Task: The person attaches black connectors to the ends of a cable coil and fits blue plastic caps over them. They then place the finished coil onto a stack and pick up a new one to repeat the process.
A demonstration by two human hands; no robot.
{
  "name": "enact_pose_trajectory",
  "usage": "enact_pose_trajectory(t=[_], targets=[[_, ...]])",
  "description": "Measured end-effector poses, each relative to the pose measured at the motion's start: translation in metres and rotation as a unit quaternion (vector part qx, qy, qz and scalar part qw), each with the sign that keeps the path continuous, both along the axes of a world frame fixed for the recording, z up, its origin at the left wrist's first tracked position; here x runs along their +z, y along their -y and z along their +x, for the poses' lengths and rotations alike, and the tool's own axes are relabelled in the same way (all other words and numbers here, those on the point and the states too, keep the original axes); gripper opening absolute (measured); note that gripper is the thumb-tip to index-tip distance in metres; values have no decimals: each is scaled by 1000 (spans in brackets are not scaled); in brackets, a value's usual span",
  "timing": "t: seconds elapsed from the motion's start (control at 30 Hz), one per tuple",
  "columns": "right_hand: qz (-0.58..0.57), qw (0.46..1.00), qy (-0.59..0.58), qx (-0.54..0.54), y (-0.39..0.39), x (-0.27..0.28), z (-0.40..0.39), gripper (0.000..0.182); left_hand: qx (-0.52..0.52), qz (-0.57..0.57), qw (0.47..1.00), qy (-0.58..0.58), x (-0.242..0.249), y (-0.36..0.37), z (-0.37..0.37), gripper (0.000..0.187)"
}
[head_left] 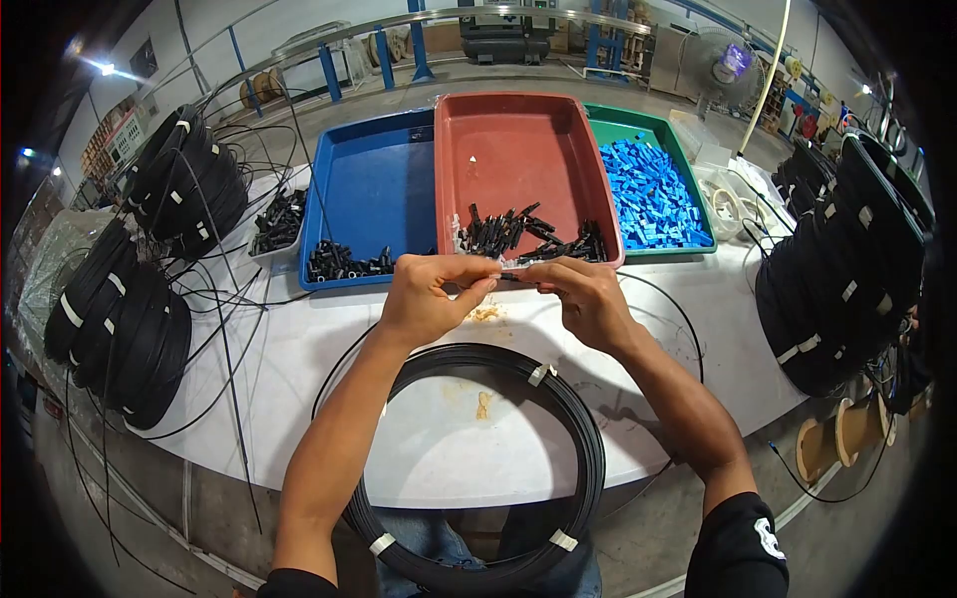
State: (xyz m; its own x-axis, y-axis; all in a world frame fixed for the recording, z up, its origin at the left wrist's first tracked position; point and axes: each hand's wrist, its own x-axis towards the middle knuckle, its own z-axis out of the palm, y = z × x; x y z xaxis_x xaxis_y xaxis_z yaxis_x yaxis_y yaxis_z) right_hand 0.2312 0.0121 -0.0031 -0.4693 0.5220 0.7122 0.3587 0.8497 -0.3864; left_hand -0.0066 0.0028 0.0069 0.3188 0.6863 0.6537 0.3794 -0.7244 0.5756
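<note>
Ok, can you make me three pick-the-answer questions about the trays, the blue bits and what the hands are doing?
1. Which tray is in the middle?
A blue
B red
C green

2. What colour are the pieces in the green tray?
A blue
B yellow
C white

3. What are the left hand and right hand doing?
A lying flat
B pinching a small part between them
C lifting the cable coil

Answers:
1 B, the red tray sits between the blue tray and the green one.
2 A, a blue heap fills it.
3 B, fingertips meet on it.
</note>
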Motion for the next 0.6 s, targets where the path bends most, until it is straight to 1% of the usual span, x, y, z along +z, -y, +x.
enact_pose_trajectory(t=[0.03, 0.07, 0.1, 0.13, 0.2, 0.27, 0.3, 0.33, 0.43, 0.5, 0.57, 0.6], targets=[[0, 1000, 19, -14, 1, 0, 1, 42, 0, -1, 1000, 0, 2, 2, 1, 25], [0, 1000, 20, -14, 2, 1, 0, 42, 9, -1, 1000, -15, 5, 4, 2, 38], [-25, 999, 9, -24, 3, 1, 0, 41, 18, -2, 999, -30, 6, 5, 3, 51], [-49, 998, -2, -33, 4, 2, -1, 40, 18, -2, 999, -30, 5, 6, 4, 51], [-30, 999, 18, -39, 8, 4, -3, 40, 3, -41, 998, -40, 2, 9, 8, 64], [-11, 998, 38, -47, 9, 5, -1, 40, 15, -19, 999, -36, 0, 12, 15, 61], [-14, 999, 30, -27, 7, 7, 2, 40, 26, 2, 999, -31, 0, 13, 17, 58], [-18, 1000, 23, -8, 6, 8, 4, 41, 31, -21, 999, -7, 2, 13, 18, 56], [-21, 1000, 9, -7, 5, 7, 4, 41, 28, -21, 999, 9, -1, 10, 18, 57], [-20, 1000, 10, -8, 5, 5, 3, 41, 25, -11, 1000, 8, -4, 10, 20, 54], [4, 1000, -2, -6, 0, 0, 2, 37, 25, -58, 997, 42, -4, 13, 22, 55], [4, 1000, -3, -6, -1, 0, 1, 37, 26, -57, 997, 41, -4, 13, 23, 55]])
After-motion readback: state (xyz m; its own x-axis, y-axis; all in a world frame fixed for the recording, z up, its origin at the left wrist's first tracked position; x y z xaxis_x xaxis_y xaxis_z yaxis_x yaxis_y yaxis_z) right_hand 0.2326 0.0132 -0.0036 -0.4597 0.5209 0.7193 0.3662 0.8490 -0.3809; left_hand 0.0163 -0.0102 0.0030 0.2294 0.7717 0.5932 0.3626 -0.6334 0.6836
